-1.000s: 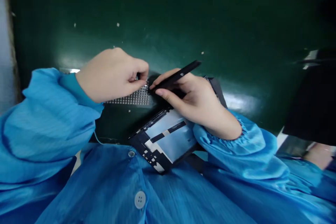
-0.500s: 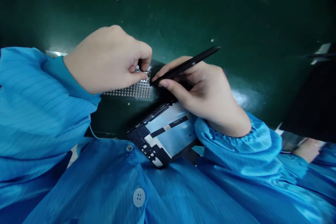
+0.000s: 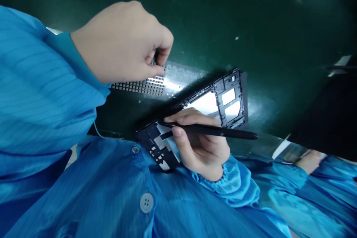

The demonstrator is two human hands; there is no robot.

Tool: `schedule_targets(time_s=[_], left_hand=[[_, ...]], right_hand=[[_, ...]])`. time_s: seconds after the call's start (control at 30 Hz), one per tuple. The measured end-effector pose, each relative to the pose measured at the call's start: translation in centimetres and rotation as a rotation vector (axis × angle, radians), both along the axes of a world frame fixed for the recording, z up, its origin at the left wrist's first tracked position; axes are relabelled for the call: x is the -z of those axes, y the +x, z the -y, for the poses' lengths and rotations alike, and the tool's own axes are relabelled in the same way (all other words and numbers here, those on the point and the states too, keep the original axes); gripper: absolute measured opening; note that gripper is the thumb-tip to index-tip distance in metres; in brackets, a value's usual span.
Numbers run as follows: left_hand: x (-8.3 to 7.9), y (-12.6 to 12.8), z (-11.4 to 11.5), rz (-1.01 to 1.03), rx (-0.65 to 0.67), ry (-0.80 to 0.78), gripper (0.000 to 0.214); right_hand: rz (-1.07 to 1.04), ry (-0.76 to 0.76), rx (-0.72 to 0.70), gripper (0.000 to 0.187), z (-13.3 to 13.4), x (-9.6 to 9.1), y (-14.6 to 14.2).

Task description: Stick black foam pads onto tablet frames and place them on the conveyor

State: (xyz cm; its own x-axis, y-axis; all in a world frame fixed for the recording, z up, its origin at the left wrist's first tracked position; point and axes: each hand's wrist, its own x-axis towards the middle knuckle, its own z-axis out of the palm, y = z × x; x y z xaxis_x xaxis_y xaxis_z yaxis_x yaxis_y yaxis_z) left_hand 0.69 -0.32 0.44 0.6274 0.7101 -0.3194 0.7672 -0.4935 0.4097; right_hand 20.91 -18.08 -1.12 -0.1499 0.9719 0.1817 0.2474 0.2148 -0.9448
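My left hand [image 3: 122, 44] is pinched shut over a clear sheet [image 3: 156, 81] covered with rows of small silvery squares, thumb and forefinger at its upper edge. What they pinch is too small to see. My right hand [image 3: 199, 145] holds black tweezers [image 3: 212, 131] with the tip pointing left, touching the near end of a black device frame [image 3: 217, 100] that lies on the green table [image 3: 251, 15] against my blue coat. The frame shows pale panels and small cut-outs.
A dark object [image 3: 329, 115] fills the right edge. Below it, another person's hand [image 3: 309, 160] and blue sleeve show. Small white specks dot the green surface.
My right hand has swung the tweezers from the sheet of squares down to the near end of the frame, uncovering the frame's far end. My left hand stays pinched at the sheet.
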Motion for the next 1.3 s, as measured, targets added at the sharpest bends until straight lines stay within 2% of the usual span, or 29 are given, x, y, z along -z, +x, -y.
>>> schedule_targets(time_s=[0.1, 0.23, 0.33, 0.4, 0.53, 0.7, 0.9, 1.0, 1.13, 1.23, 1.3], left_hand=[[-0.1, -0.2, 0.0, 0.018, 0.049, 0.015, 0.027], [-0.2, -0.4, -0.1, -0.021, 0.033, 0.003, 0.032], [-0.3, -0.4, 0.0, -0.004, 0.034, -0.020, 0.035], [-0.3, -0.5, 0.1, 0.006, 0.037, -0.013, 0.033], [-0.2, -0.7, 0.1, 0.015, 0.055, 0.007, 0.031], [0.0, -0.6, 0.0, 0.010, 0.026, 0.009, 0.030], [-0.3, -0.4, 0.0, -0.002, 0.023, 0.012, 0.030], [-0.3, -0.4, 0.0, 0.012, 0.031, 0.011, 0.032], [0.0, -0.3, 0.0, 0.023, 0.026, 0.016, 0.034], [0.1, -0.3, 0.0, 0.024, 0.024, 0.025, 0.049], [0.2, -0.5, 0.0, 0.035, 0.015, 0.013, 0.061]], right_hand=[[0.020, 0.059, -0.047, 0.039, -0.3, 0.2, 0.1], [0.126, 0.090, -0.121, 0.041, -1.1, -1.0, 0.8], [0.170, 0.093, -0.068, 0.036, -3.4, -2.0, 1.8], [0.232, 0.079, -0.042, 0.026, -5.7, -2.1, 2.5], [0.322, -0.015, -0.147, 0.010, -8.9, -1.3, 3.1], [0.313, -0.058, -0.140, 0.014, -8.8, -0.5, 2.9], [0.352, -0.088, -0.183, 0.011, -9.4, -1.3, 2.8], [0.252, -0.120, -0.124, 0.008, -8.2, -2.0, 2.7], [0.029, -0.070, 0.048, 0.016, -3.7, -1.7, 2.1], [0.007, 0.006, 0.051, 0.028, -1.0, -0.6, 1.5], [0.037, 0.040, 0.033, 0.033, -0.4, 0.0, 1.2]])
